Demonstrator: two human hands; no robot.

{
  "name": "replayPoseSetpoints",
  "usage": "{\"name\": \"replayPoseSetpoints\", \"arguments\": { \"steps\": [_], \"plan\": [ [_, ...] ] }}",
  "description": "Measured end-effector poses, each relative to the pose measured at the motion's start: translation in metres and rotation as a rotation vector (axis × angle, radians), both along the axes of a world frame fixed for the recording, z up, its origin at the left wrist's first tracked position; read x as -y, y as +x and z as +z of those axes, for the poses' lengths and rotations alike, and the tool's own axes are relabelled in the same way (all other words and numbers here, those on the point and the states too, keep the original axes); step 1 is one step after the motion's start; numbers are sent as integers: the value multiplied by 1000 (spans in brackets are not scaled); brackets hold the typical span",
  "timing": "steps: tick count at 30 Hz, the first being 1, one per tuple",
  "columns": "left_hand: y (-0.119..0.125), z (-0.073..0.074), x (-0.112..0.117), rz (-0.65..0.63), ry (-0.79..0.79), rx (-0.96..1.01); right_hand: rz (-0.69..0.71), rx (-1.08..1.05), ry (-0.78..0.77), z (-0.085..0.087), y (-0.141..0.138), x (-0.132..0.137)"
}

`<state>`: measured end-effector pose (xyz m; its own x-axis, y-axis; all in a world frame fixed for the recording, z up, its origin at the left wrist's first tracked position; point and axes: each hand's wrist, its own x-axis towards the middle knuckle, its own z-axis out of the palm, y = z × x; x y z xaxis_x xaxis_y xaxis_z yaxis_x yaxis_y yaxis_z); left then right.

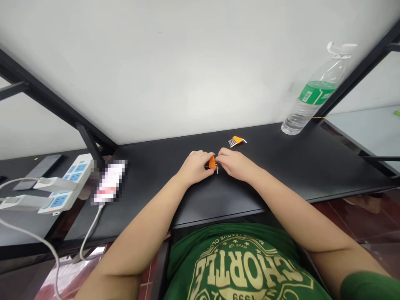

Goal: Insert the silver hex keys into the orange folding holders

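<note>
Between thumb and fingers, my left hand [196, 167] grips a hex key set in an orange plastic holder [212, 162]. A bent silver key end [217, 168] sticks out at the holder's right side. My right hand [235, 163] is closed, its fingertips pressed together right at that side; whatever they pinch is hidden. Behind my right hand, a second orange hex key set [237, 140] lies on the black tabletop [200, 204], several straight key ends fanned to the left and a bent end to the right.
A clear plastic bottle [309, 100] with a green label stands at the back right. On the left are a phone [109, 182] with a white cable and a white power strip [70, 183] with chargers. A white wall [193, 71] rises behind; black metal frames [46, 100] flank the table.
</note>
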<state>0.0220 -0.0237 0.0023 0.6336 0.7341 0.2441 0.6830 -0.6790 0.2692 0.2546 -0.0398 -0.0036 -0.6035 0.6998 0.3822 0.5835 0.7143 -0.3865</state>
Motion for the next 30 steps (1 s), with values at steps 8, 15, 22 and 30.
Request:
{"name": "replayPoseSetpoints", "arguments": {
  "steps": [8,15,22,30],
  "plan": [
    [1,4,2,-6,31,137,-35,-453,-415,-9,-10,-11],
    [-5,-6,-8,44,18,155,-342,-56,-229,-3,25,-27],
    [-7,-7,-11,79,-21,117,-412,243,-312,-1,39,-32],
    [-7,-8,-12,67,-32,108,-448,314,-327,3,29,-25]
  ]
}}
